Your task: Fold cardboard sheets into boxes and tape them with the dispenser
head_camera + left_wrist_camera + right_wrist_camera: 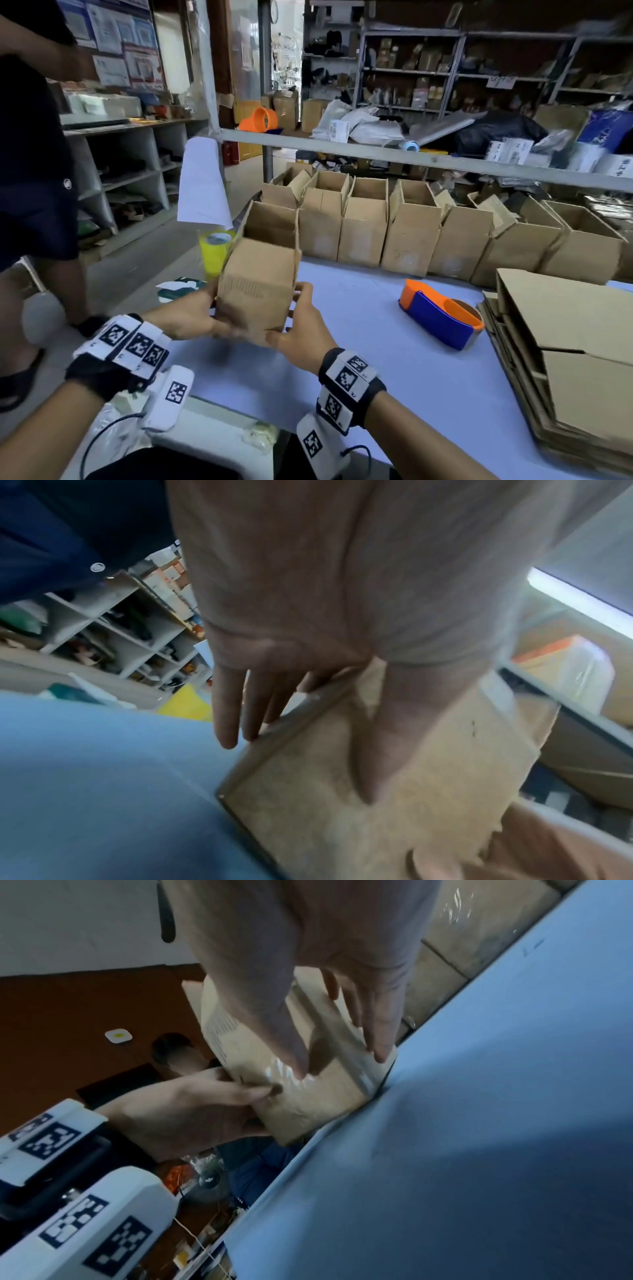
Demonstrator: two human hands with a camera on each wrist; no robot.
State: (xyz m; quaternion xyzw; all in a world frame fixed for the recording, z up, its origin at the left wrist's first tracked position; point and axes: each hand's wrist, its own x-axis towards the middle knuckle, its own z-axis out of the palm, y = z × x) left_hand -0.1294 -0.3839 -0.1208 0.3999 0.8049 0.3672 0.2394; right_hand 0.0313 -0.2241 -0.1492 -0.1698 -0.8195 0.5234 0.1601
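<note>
1. Landmark: the tape dispenser [442,317], orange and blue, lying on the blue table [359,377].
2. Cardboard box [260,274] sits left of the dispenser, held between both hands, open mouth tilted up and away from the person. Whether its bottom touches the table cannot be told.
3. Left hand [186,320] grips the box's left lower edge; in the left wrist view the thumb [387,739] lies flat across one cardboard face, fingers [227,710] straight down the side next to it.
4. Right hand [301,330] holds the right lower corner; in the right wrist view the thumb [274,1031] presses on a strip of clear tape [284,1073], fingers [380,1020] spread along the next face.
5. Behind the dispenser: row of open boxes [411,233] along the table's far edge.
6. Right of the dispenser: stack of flat cardboard sheets [565,359].
7. Far left of the dispenser, past the held box: yellow tape roll [214,251].
8. A second person [34,171] in dark clothes stands beyond the table's left edge.
</note>
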